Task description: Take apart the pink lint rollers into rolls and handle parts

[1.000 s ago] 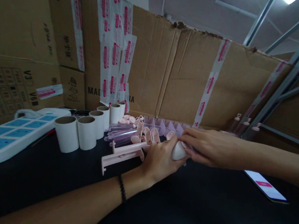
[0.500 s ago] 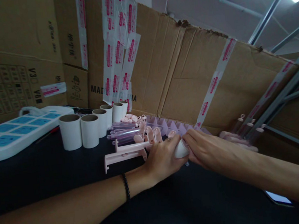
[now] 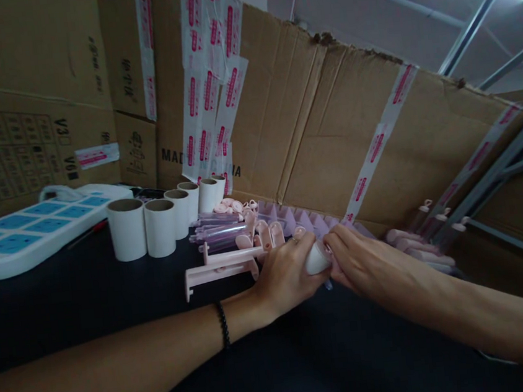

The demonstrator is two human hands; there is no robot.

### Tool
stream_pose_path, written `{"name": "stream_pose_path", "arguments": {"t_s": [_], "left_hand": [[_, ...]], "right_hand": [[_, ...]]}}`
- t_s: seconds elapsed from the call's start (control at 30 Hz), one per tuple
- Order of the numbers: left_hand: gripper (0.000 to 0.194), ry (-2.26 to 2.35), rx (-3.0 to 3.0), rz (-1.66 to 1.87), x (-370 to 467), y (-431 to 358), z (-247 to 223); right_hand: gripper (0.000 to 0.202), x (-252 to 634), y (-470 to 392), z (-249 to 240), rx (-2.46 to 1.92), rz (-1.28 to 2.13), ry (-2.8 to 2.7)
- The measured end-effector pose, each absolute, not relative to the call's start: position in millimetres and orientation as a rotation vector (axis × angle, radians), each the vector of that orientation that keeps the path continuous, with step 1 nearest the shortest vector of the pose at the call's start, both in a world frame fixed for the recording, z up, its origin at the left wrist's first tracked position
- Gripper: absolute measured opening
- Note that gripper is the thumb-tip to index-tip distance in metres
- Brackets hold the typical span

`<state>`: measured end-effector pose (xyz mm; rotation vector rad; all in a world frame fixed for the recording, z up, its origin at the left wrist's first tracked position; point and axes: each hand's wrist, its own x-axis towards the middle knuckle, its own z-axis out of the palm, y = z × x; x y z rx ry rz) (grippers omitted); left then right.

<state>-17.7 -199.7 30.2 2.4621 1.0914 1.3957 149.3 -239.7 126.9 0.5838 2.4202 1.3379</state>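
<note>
My left hand (image 3: 284,278) is wrapped round a white roll (image 3: 316,259), near the middle of the head view. My right hand (image 3: 354,255) is closed at the roll's right end, its fingertips on a small pink part that they mostly hide. A clear tip shows just below the roll. Pale pink brackets (image 3: 223,272) lie left of my left hand. Behind them are purple translucent strips (image 3: 221,232) and small pink round pieces (image 3: 229,205). A row of purple angled pieces (image 3: 292,219) stands behind my hands.
Several white tubes (image 3: 127,232) stand upright on the black table (image 3: 81,308) at the left. Beside them lies a white power strip (image 3: 50,226) with blue sockets. Cardboard walls (image 3: 299,111) rise behind. Pink-capped pieces (image 3: 419,245) lie at the right, near a metal frame.
The view has shifted slightly. My right forearm now covers most of the phone-like object at the lower right. Both hands remain at the white roll.
</note>
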Motion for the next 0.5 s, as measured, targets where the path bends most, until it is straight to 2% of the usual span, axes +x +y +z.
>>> {"name": "stream_pose_path", "arguments": {"t_s": [0.13, 0.23, 0.3, 0.5], "left_hand": [[0.032, 1.094, 2.426, 1.416, -18, -200, 31], [0.025, 1.134, 2.405, 1.422, -17, -199, 31], [0.024, 1.159, 2.399, 1.415, -18, -199, 32], [0.029, 1.092, 2.321, 1.355, -20, -206, 35]], "right_hand": [[0.030, 150, -240, 129, 0.570, 1.315, 2.349], [0.026, 152, -239, 131, 0.662, 1.193, 2.491], [0.023, 155, -238, 131, 0.836, 0.983, 2.719], [0.020, 170, -231, 114, 1.248, 0.075, 3.223]]}}
